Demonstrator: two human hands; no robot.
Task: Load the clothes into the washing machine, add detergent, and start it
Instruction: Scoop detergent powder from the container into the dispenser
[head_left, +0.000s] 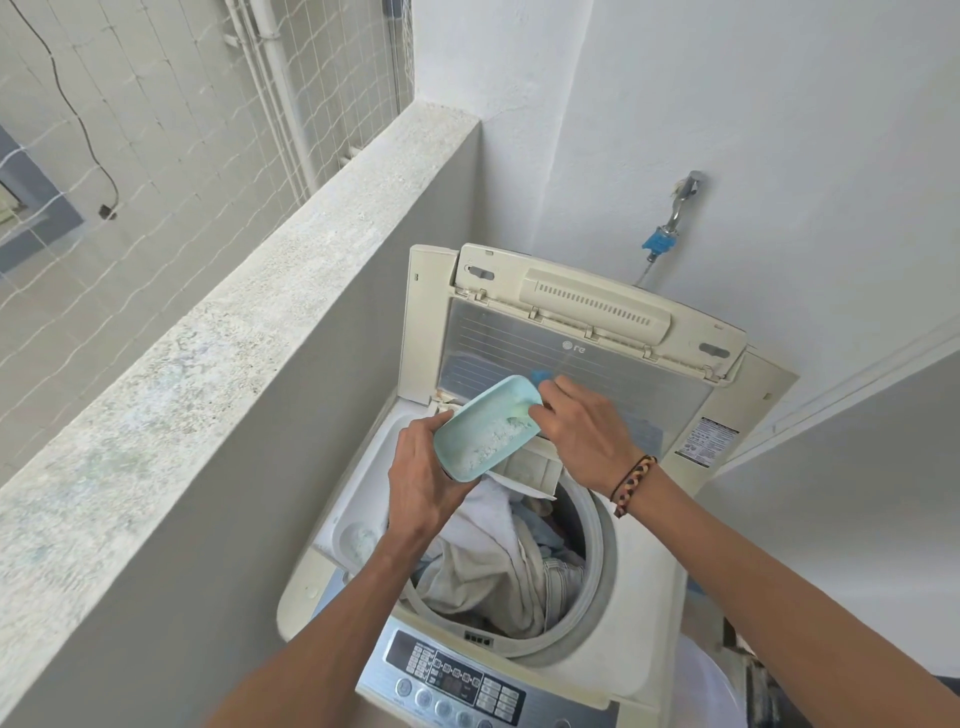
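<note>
A cream top-loading washing machine (644, 613) stands with its lid (582, 343) raised. White and striped clothes (498, 566) fill its drum. My left hand (426, 467) grips the lower end of a pale blue tub (483, 426) that holds white detergent powder, tilted above the back of the drum. My right hand (582, 431) is at the tub's upper end, fingers closed on something blue that is mostly hidden. Under the tub, the detergent drawer (535, 475) is pulled out. The control panel (457, 686) is nearest me.
A grey parapet wall (291, 291) runs close along the machine's left side, with netting beyond it. A tap (675, 208) with a blue hose fitting sticks out of the white wall behind the lid. A white bucket rim (711, 680) shows at the lower right.
</note>
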